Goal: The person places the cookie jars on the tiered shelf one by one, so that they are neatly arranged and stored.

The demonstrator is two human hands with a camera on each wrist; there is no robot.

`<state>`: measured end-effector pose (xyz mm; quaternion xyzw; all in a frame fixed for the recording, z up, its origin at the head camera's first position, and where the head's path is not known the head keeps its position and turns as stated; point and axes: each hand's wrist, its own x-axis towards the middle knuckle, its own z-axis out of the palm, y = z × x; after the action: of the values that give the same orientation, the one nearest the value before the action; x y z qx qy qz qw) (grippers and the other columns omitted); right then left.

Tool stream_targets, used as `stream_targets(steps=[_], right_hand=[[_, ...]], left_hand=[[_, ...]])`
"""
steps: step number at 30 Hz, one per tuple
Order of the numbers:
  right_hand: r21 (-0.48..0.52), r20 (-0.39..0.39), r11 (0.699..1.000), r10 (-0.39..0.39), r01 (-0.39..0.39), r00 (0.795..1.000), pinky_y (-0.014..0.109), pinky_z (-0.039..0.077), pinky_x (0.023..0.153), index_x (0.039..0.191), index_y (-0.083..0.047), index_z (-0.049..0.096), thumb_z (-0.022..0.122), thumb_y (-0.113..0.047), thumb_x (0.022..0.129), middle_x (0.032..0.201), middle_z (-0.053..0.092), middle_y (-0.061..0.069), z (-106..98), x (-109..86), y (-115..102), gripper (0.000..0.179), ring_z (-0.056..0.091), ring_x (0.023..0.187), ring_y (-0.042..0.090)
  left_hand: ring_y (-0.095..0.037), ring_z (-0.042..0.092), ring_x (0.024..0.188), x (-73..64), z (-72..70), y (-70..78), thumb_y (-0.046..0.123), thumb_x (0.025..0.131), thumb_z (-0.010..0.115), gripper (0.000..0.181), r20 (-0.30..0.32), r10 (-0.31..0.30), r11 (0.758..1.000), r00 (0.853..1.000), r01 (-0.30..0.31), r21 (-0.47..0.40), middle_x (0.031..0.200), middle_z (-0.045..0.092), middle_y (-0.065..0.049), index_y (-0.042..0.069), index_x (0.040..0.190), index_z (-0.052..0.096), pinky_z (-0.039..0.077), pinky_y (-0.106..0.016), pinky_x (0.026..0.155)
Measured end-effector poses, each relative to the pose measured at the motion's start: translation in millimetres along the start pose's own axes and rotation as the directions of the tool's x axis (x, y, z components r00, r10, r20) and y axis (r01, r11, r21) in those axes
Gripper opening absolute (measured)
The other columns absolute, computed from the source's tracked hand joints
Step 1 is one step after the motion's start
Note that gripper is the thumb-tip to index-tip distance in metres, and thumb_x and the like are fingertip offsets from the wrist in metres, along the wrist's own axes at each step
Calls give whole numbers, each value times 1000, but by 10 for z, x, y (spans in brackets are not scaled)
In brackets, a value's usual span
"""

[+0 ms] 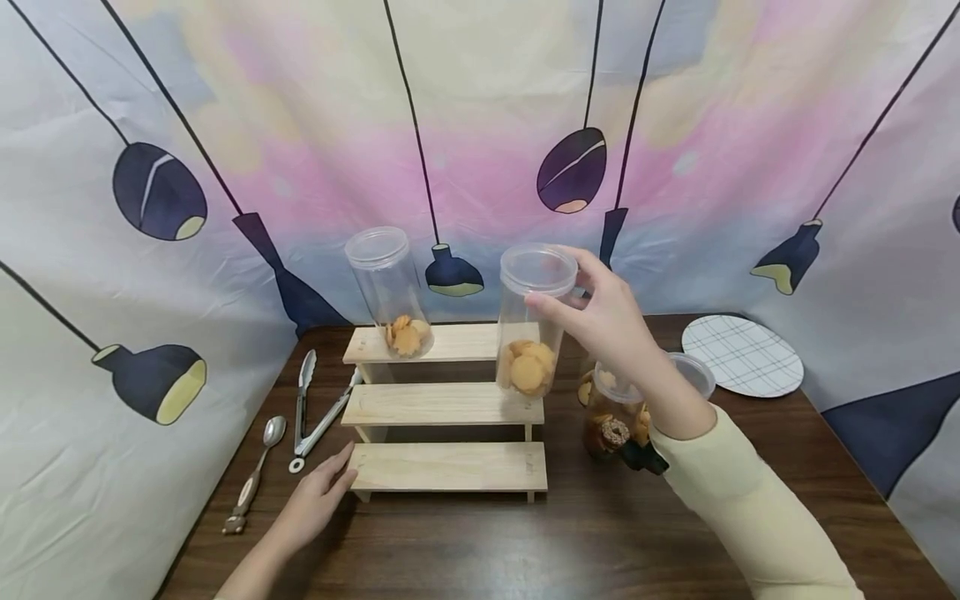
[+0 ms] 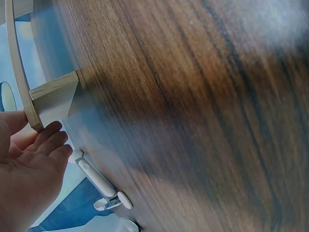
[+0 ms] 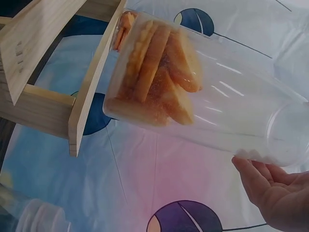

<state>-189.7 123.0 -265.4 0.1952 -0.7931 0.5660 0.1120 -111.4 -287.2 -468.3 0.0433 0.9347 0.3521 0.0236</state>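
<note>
In the head view my right hand [image 1: 603, 312] grips a clear plastic jar [image 1: 528, 321] near its lid. Round, golden cookies [image 1: 528, 371] lie in the bottom of it. Its base is over the right end of the three-step wooden stand [image 1: 442, 404]; whether it touches the wood I cannot tell. The right wrist view shows the jar [image 3: 231, 96] close to a board edge. My left hand [image 1: 318, 496] pinches the left end of the lowest step, thumb and fingers on opposite faces of the board [image 2: 24, 82]. A second cookie jar [image 1: 386, 292] stands on the top step's left.
Beside the stand on the left lie metal tongs [image 1: 322, 425] and a spoon [image 1: 258, 475]. More cookie jars [image 1: 615, 417] stand on the right, partly hidden by my right arm. A round checked mat [image 1: 742, 354] lies at the table's back right, near the cloth backdrop [image 1: 480, 125].
</note>
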Motion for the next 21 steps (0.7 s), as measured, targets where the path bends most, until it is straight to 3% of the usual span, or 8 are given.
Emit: stream_targets(steps=[7,13,21], right_hand=[[44,37,999,-16,14,999,29,50,89,137,-26,50,78,-44,79,120,57,-1,113,182,18,68,58,110,12],[59,53,998,-22,18,998,40,50,87,139,-31,48,76,-50,79,121,58,-7,172,349,82,68,57,110,9],[118,54,993,-29,23,998,38,50,86,140,-26,49,77,-42,81,122,57,-2,295,550,101,67,56,109,12]], left_hand=[[-46,33,132,2,1,3,28,103,48,55,-7,7,1000,1000,-6,9,143,38,-29,-6,145,36,28,-60,104],[-47,32,132,-7,4,1,26,103,48,54,-12,14,1000,1000,-14,14,143,38,-29,-6,145,36,28,-61,104],[-47,34,130,3,11,4,24,103,49,53,-24,35,999,999,-34,10,141,39,-31,-7,144,36,29,-61,103]])
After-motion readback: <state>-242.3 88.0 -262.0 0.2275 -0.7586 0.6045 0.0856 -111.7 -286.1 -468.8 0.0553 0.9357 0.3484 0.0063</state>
